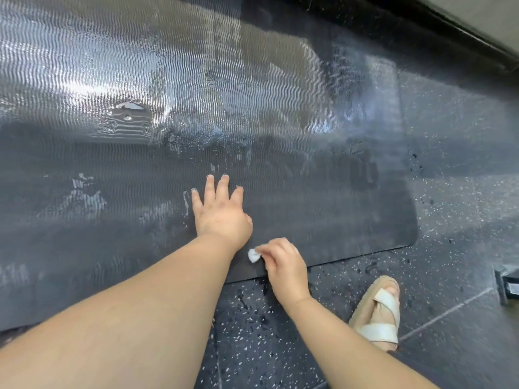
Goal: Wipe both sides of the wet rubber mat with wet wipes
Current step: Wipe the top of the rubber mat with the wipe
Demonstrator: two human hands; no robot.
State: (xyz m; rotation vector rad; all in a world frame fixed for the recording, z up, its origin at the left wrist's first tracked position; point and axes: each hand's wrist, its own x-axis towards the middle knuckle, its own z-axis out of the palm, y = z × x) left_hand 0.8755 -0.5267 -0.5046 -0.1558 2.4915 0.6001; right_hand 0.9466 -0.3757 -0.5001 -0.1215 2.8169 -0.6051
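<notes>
A large dark rubber mat (pixel 323 192) with a wavy ribbed surface lies flat on the floor, shiny with water across its far half and streaked with white foam near the middle. My left hand (pixel 220 211) presses flat on the mat with fingers spread. Just to its right, near the mat's front edge, my right hand (pixel 283 265) pinches a small crumpled white wet wipe (pixel 254 255) against the mat.
Dark speckled floor (pixel 280 346) with water drops surrounds the mat. My sandalled foot (pixel 379 313) stands right of my right arm. A black object (pixel 507 282) sits at the right edge. A dark wall base (pixel 449 21) runs along the top right.
</notes>
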